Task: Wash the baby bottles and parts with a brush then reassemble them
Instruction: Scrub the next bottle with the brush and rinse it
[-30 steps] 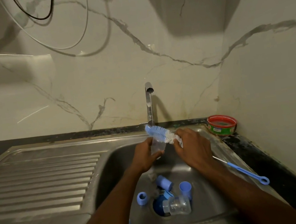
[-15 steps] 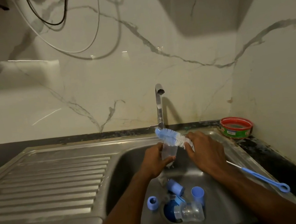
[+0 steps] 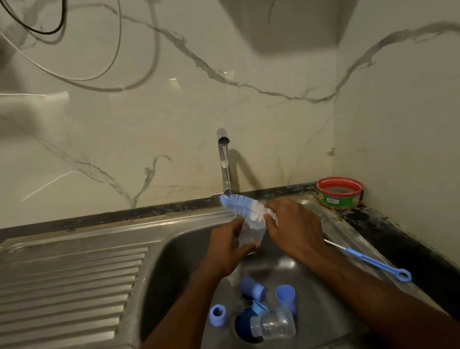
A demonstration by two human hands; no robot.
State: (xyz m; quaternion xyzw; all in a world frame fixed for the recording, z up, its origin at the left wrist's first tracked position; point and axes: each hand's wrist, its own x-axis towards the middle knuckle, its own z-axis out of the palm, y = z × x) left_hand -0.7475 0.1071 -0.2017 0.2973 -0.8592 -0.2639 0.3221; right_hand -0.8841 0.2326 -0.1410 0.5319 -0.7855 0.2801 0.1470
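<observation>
2 hands worked over the sink (image 3: 175, 257). Nearest, on its floor, lay 1 clear bottle (image 3: 273, 324) over the drain, with 3 blue parts around it: 1 ring (image 3: 218, 315), 1 cap (image 3: 253, 288), 1 cup (image 3: 286, 295). Farther, the left hand (image 3: 227, 252) gripped 1 clear bottle body (image 3: 251, 230), wet and likely to slip onto those parts. The right hand (image 3: 296, 228) held 1 bristle brush (image 3: 244, 206) across its top. 1 thin brush (image 3: 372, 263) lay on the rim, 1 tub (image 3: 340, 192) behind.

- Clear baby bottle (image 3: 251, 230), roughly upright over the basin, blue-and-white bottle brush (image 3: 244, 205) lying across its mouth.
- Second clear bottle (image 3: 275, 324) on its side at the drain, among blue caps (image 3: 285, 295).
</observation>
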